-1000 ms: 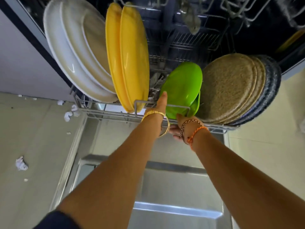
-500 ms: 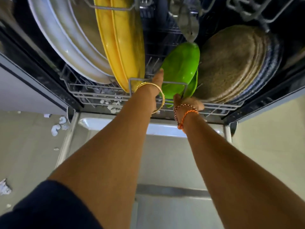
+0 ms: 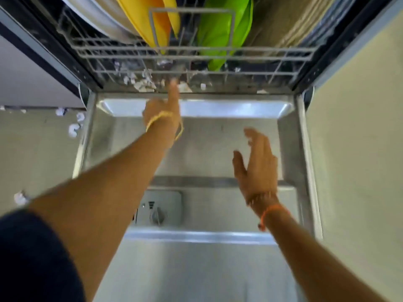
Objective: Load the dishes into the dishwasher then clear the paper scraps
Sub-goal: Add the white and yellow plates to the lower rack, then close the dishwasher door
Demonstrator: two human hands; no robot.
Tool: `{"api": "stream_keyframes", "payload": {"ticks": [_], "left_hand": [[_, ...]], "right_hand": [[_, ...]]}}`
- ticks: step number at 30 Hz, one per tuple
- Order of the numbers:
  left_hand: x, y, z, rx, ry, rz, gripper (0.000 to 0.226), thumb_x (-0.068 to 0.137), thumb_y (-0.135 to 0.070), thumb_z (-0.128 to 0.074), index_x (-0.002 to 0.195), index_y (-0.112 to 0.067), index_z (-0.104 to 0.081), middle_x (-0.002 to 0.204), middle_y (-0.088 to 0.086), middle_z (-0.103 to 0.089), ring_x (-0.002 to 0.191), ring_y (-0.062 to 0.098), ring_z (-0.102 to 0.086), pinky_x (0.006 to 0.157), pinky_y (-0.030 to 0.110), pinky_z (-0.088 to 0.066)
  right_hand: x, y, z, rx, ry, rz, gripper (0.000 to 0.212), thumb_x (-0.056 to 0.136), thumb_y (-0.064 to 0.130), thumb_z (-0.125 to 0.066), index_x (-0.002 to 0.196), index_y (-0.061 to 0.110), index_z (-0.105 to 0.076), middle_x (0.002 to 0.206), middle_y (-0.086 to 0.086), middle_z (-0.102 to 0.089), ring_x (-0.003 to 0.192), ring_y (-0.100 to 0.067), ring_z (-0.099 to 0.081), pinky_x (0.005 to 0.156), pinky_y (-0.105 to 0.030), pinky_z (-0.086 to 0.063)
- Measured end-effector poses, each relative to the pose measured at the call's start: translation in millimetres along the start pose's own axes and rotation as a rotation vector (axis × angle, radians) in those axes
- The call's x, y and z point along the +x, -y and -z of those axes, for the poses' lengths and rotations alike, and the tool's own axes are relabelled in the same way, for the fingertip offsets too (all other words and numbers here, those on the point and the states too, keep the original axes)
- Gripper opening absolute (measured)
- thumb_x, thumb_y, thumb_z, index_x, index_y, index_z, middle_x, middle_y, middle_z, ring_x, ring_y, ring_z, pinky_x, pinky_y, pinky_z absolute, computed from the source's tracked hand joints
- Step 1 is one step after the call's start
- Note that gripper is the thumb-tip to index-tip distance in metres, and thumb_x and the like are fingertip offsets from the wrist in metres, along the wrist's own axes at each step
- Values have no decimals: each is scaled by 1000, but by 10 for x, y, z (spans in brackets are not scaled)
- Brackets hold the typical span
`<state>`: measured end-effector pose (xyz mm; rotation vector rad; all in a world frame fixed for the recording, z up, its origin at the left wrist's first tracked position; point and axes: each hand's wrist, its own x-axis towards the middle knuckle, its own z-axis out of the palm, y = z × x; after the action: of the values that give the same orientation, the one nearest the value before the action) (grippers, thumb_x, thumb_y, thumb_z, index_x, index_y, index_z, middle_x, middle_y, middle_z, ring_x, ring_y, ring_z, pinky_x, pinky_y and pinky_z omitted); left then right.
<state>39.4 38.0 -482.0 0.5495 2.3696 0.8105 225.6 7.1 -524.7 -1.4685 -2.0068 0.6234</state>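
The lower rack (image 3: 122, 50) sits inside the dishwasher. It holds white plates (image 3: 104, 20), yellow plates (image 3: 152, 29), a green plate (image 3: 222, 29) and brown speckled plates (image 3: 283, 22), all on edge. My left hand (image 3: 162, 110) reaches forward and is blurred; one finger touches the rack's lower front edge, and it holds nothing. My right hand (image 3: 257, 164) hovers over the lowered door (image 3: 207, 140), fingers spread and empty. White paper scraps (image 3: 141, 83) lie under the rack's front.
More paper scraps (image 3: 74, 129) lie on the floor left of the door hinge, and one crumpled piece (image 3: 20, 198) lies further back on the left. The detergent dispenser (image 3: 159, 210) is set in the door. A cabinet front (image 3: 32, 79) flanks the left side.
The rack has slid fully into the dishwasher. My right hand let go of the rack front and pulled back over the door. My left hand dropped to the rack's lower edge.
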Motion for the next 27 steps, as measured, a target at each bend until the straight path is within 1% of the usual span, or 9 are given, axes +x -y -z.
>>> {"api": "stream_keyframes", "payload": {"ticks": [4, 9, 12, 13, 15, 18, 22, 25, 27], "left_hand": [[-640, 939, -30, 110, -24, 237, 54, 97, -41, -35, 108, 1, -66, 115, 22, -63, 112, 35, -55, 95, 35, -39], [-1585, 1446, -85, -106, -111, 245, 33, 91, -26, -52, 97, 2, -68, 99, 19, -68, 97, 30, -60, 79, 26, -40], [-2172, 1805, 69, -102, -195, 162, 20, 89, -14, -56, 97, 0, -68, 84, 13, -67, 82, 23, -57, 73, 18, -37], [-2342, 1964, 138, -64, -167, 108, 17, 88, -9, -57, 96, 1, -68, 79, 11, -66, 78, 21, -55, 70, 16, -36], [-2719, 2358, 319, 70, 13, 29, 15, 86, -5, -58, 94, 1, -69, 82, 17, -67, 73, 20, -54, 66, 13, -33], [-3197, 2913, 599, 250, 257, 18, 15, 87, -13, -57, 88, -5, -70, 85, 20, -68, 77, 27, -61, 68, 22, -37], [-3540, 3384, 812, 375, 385, 460, 27, 91, -27, -55, 103, -5, -66, 112, 12, -65, 104, 33, -59, 93, 29, -43], [-3556, 3526, 802, -178, 268, 915, 48, 88, -42, -55, 113, -2, -56, 127, 16, -57, 113, 35, -55, 102, 46, -41], [-3527, 3647, 721, -545, 239, 1056, 64, 87, -48, -52, 133, -4, -43, 139, 11, -46, 126, 32, -45, 101, 42, -38]], "right_hand": [[-1124, -76, 36, 161, 2, -97, 38, 78, 19, -41, 116, 20, -49, 116, -10, -46, 95, -24, -55, 82, -40, -52], [-1910, 159, 155, 255, 37, -202, 32, 78, 21, -42, 108, 21, -53, 107, 8, -37, 89, -23, -56, 81, -28, -49], [-2293, 206, 284, 347, -58, -442, 17, 75, 27, -47, 85, 21, -60, 87, 19, -46, 71, -3, -52, 65, -14, -43], [-2418, 212, 334, 404, -87, -584, 9, 75, 29, -50, 75, 27, -58, 77, 19, -51, 63, -1, -51, 60, -15, -42], [-2765, 209, 462, 451, -78, -820, 21, 80, 28, -54, 59, 31, -56, 52, 13, -55, 55, -7, -51, 57, -28, -45], [-3327, 220, 703, 459, 208, -995, 32, 84, 27, -59, 56, 12, -61, 50, 3, -55, 55, -18, -50, 57, -29, -44], [-3902, 291, 952, 376, 698, -1398, 32, 80, 39, -68, 75, 8, -59, 71, -2, -58, 61, -11, -51, 50, -20, -43], [-4073, 244, 885, 490, 767, -1615, 48, 60, 60, -70, 79, 18, -56, 79, 4, -54, 67, -9, -49, 55, -25, -43], [-4120, 166, 718, 710, 622, -1640, 52, 45, 66, -70, 75, 28, -52, 79, 11, -49, 65, -5, -44, 55, -25, -41]]}}
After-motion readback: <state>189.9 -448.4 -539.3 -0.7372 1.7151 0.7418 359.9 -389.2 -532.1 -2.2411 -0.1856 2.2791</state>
